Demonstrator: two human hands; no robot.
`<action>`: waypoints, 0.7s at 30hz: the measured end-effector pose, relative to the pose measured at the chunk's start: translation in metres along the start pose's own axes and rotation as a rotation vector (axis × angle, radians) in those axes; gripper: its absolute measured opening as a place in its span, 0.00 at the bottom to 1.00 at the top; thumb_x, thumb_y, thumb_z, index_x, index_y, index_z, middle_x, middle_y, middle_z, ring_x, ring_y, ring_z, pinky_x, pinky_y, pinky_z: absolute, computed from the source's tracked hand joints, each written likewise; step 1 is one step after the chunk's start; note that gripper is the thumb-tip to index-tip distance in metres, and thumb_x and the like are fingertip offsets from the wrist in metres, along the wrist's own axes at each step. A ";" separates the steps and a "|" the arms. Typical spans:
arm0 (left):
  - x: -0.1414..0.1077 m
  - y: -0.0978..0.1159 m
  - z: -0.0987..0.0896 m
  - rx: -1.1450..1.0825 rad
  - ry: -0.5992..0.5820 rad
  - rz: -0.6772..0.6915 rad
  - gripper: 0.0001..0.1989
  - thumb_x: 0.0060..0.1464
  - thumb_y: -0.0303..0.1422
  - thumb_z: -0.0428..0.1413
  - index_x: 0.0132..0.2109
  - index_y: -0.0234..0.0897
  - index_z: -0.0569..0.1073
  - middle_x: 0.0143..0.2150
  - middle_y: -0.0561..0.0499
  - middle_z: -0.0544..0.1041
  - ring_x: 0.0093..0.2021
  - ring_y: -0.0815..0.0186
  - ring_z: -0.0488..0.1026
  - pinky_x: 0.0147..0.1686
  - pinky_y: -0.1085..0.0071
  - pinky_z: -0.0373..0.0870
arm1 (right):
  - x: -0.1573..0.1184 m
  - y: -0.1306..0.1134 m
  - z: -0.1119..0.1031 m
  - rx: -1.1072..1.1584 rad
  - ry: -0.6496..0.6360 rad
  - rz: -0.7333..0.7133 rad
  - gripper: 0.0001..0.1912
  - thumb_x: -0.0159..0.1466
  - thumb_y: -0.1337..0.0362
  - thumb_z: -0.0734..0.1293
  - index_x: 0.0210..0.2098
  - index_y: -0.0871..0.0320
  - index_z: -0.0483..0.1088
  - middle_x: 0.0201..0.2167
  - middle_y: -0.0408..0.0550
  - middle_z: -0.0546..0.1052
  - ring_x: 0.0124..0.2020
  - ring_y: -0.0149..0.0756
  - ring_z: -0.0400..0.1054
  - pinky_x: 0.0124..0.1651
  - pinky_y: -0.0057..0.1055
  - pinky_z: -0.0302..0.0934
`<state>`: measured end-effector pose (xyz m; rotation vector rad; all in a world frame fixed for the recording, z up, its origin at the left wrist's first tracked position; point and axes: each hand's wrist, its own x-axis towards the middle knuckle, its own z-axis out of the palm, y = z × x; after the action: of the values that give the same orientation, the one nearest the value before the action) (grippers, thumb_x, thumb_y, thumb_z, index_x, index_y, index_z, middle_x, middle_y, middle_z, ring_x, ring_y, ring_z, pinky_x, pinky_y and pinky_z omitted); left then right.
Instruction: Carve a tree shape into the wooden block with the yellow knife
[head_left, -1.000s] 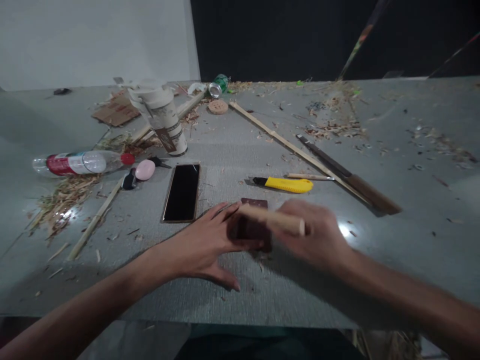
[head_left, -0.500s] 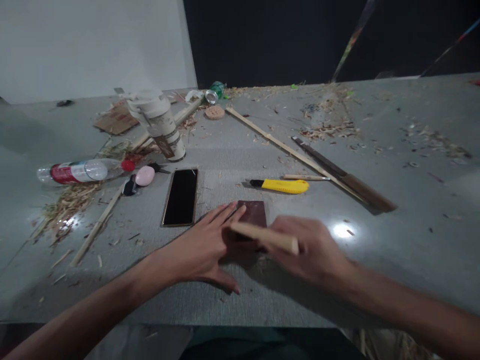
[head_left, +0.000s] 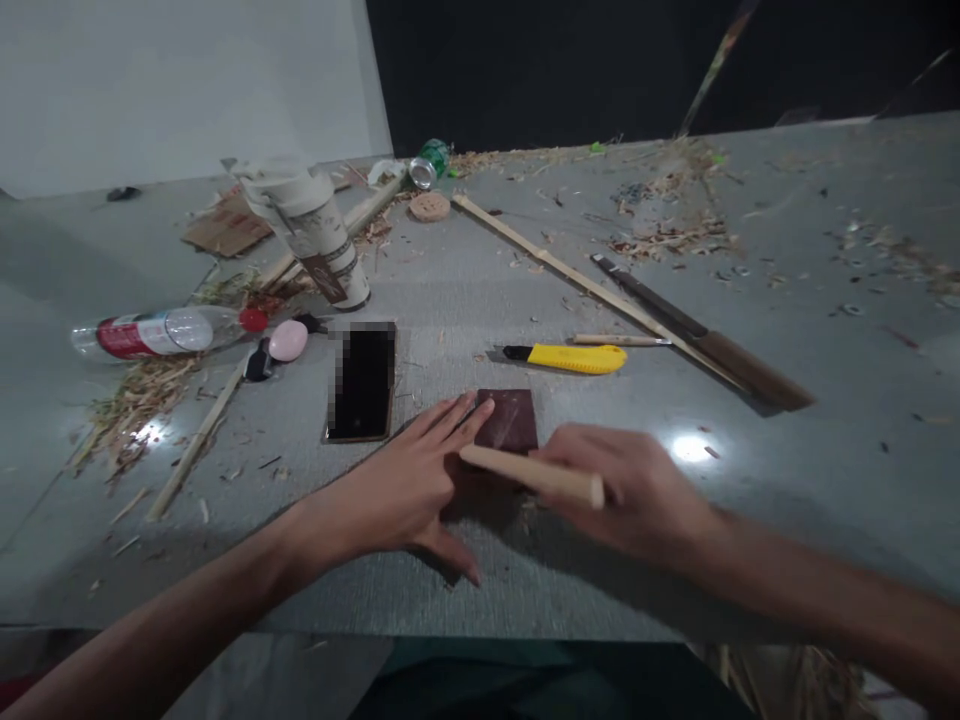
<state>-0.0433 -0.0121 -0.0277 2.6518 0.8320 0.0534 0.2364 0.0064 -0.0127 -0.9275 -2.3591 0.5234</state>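
Note:
My left hand (head_left: 409, 475) lies with fingers stretched out, its fingertips on the left edge of a dark red-brown square sheet that looks like sandpaper (head_left: 511, 415). My right hand (head_left: 626, 490) is closed around a short pale wooden stick (head_left: 536, 474). The stick lies across the near part of the sheet, its left end by my left knuckles. Whether it touches the sheet is hard to tell. Just beyond the sheet is a yellow box cutter (head_left: 576, 358), and a thin wooden-handled tool (head_left: 611, 340) lies behind that.
Left of the sheet lies a phone (head_left: 361, 390). Farther left are a plastic bottle (head_left: 161, 333), a patterned cup (head_left: 319, 235) and a pink oval object (head_left: 288, 341). A long wooden strip (head_left: 555, 264) and a dark flat tool with a brown handle (head_left: 697, 330) lie to the right. Shavings dot the grey table (head_left: 787, 480).
The view has tilted slightly, so the table's objects sit a little higher in the picture. Both hands and the stick hold nearly the same place over the sheet.

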 end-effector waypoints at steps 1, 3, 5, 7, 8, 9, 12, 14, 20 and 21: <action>0.000 0.000 0.000 -0.006 -0.007 0.004 0.59 0.46 0.65 0.67 0.78 0.51 0.57 0.84 0.42 0.39 0.81 0.36 0.32 0.77 0.39 0.38 | 0.000 0.000 0.000 -0.031 0.047 0.045 0.08 0.68 0.64 0.67 0.31 0.52 0.72 0.23 0.42 0.75 0.22 0.32 0.66 0.24 0.32 0.55; 0.001 0.001 -0.001 -0.014 -0.013 0.006 0.57 0.46 0.65 0.68 0.77 0.54 0.60 0.84 0.43 0.40 0.81 0.35 0.33 0.77 0.37 0.37 | -0.001 -0.001 0.000 -0.078 0.113 0.101 0.07 0.69 0.64 0.67 0.32 0.52 0.72 0.22 0.42 0.75 0.22 0.33 0.66 0.25 0.32 0.55; 0.002 0.001 -0.002 -0.028 -0.006 -0.012 0.58 0.45 0.65 0.68 0.78 0.50 0.60 0.84 0.40 0.38 0.81 0.33 0.34 0.76 0.37 0.39 | -0.002 -0.001 0.001 -0.051 0.014 0.008 0.05 0.68 0.64 0.66 0.36 0.52 0.75 0.26 0.43 0.77 0.24 0.34 0.69 0.25 0.32 0.57; 0.002 0.002 -0.003 -0.041 -0.002 -0.019 0.57 0.46 0.64 0.67 0.78 0.51 0.59 0.84 0.41 0.38 0.81 0.33 0.35 0.77 0.37 0.39 | -0.003 0.001 0.003 -0.076 0.043 0.023 0.08 0.69 0.63 0.66 0.32 0.51 0.73 0.23 0.42 0.76 0.21 0.33 0.67 0.24 0.32 0.55; 0.002 0.002 -0.004 -0.043 -0.002 -0.013 0.55 0.48 0.64 0.67 0.77 0.54 0.60 0.84 0.43 0.40 0.81 0.34 0.35 0.77 0.36 0.38 | -0.003 0.003 0.004 -0.103 0.090 0.056 0.09 0.70 0.63 0.66 0.32 0.52 0.73 0.23 0.43 0.75 0.21 0.34 0.65 0.24 0.32 0.54; 0.002 0.002 -0.004 -0.047 -0.006 0.001 0.52 0.48 0.63 0.67 0.76 0.57 0.62 0.84 0.45 0.42 0.81 0.35 0.35 0.77 0.36 0.37 | -0.002 0.006 0.003 -0.120 0.125 0.079 0.09 0.70 0.63 0.66 0.33 0.52 0.73 0.23 0.44 0.75 0.21 0.34 0.65 0.24 0.33 0.54; 0.000 0.005 -0.005 -0.066 -0.013 0.020 0.51 0.47 0.62 0.69 0.74 0.59 0.65 0.83 0.47 0.46 0.81 0.34 0.36 0.77 0.35 0.37 | 0.002 0.017 -0.007 -0.132 0.085 0.069 0.06 0.67 0.62 0.67 0.35 0.52 0.76 0.26 0.44 0.78 0.24 0.35 0.69 0.26 0.32 0.57; -0.001 0.007 -0.004 -0.075 -0.022 0.007 0.51 0.47 0.61 0.70 0.75 0.59 0.64 0.84 0.46 0.42 0.81 0.32 0.37 0.76 0.33 0.39 | 0.005 0.023 -0.019 -0.197 0.140 0.128 0.10 0.68 0.61 0.68 0.29 0.52 0.72 0.21 0.44 0.74 0.20 0.33 0.64 0.24 0.33 0.52; 0.002 0.008 0.000 -0.065 0.011 -0.019 0.54 0.40 0.62 0.72 0.73 0.60 0.66 0.84 0.45 0.36 0.80 0.29 0.37 0.75 0.31 0.39 | -0.004 0.004 -0.022 -0.070 0.117 0.195 0.08 0.69 0.58 0.71 0.33 0.50 0.72 0.24 0.42 0.77 0.21 0.34 0.66 0.24 0.34 0.56; 0.003 0.008 0.001 -0.070 0.006 -0.020 0.55 0.41 0.63 0.71 0.74 0.60 0.65 0.84 0.44 0.36 0.80 0.29 0.37 0.75 0.32 0.39 | -0.007 0.002 -0.017 -0.036 0.038 0.165 0.08 0.70 0.59 0.69 0.34 0.50 0.72 0.25 0.42 0.77 0.22 0.34 0.67 0.24 0.34 0.56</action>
<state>-0.0366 -0.0165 -0.0257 2.5790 0.8424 0.0844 0.2523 0.0053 -0.0032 -1.1460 -2.2767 0.5233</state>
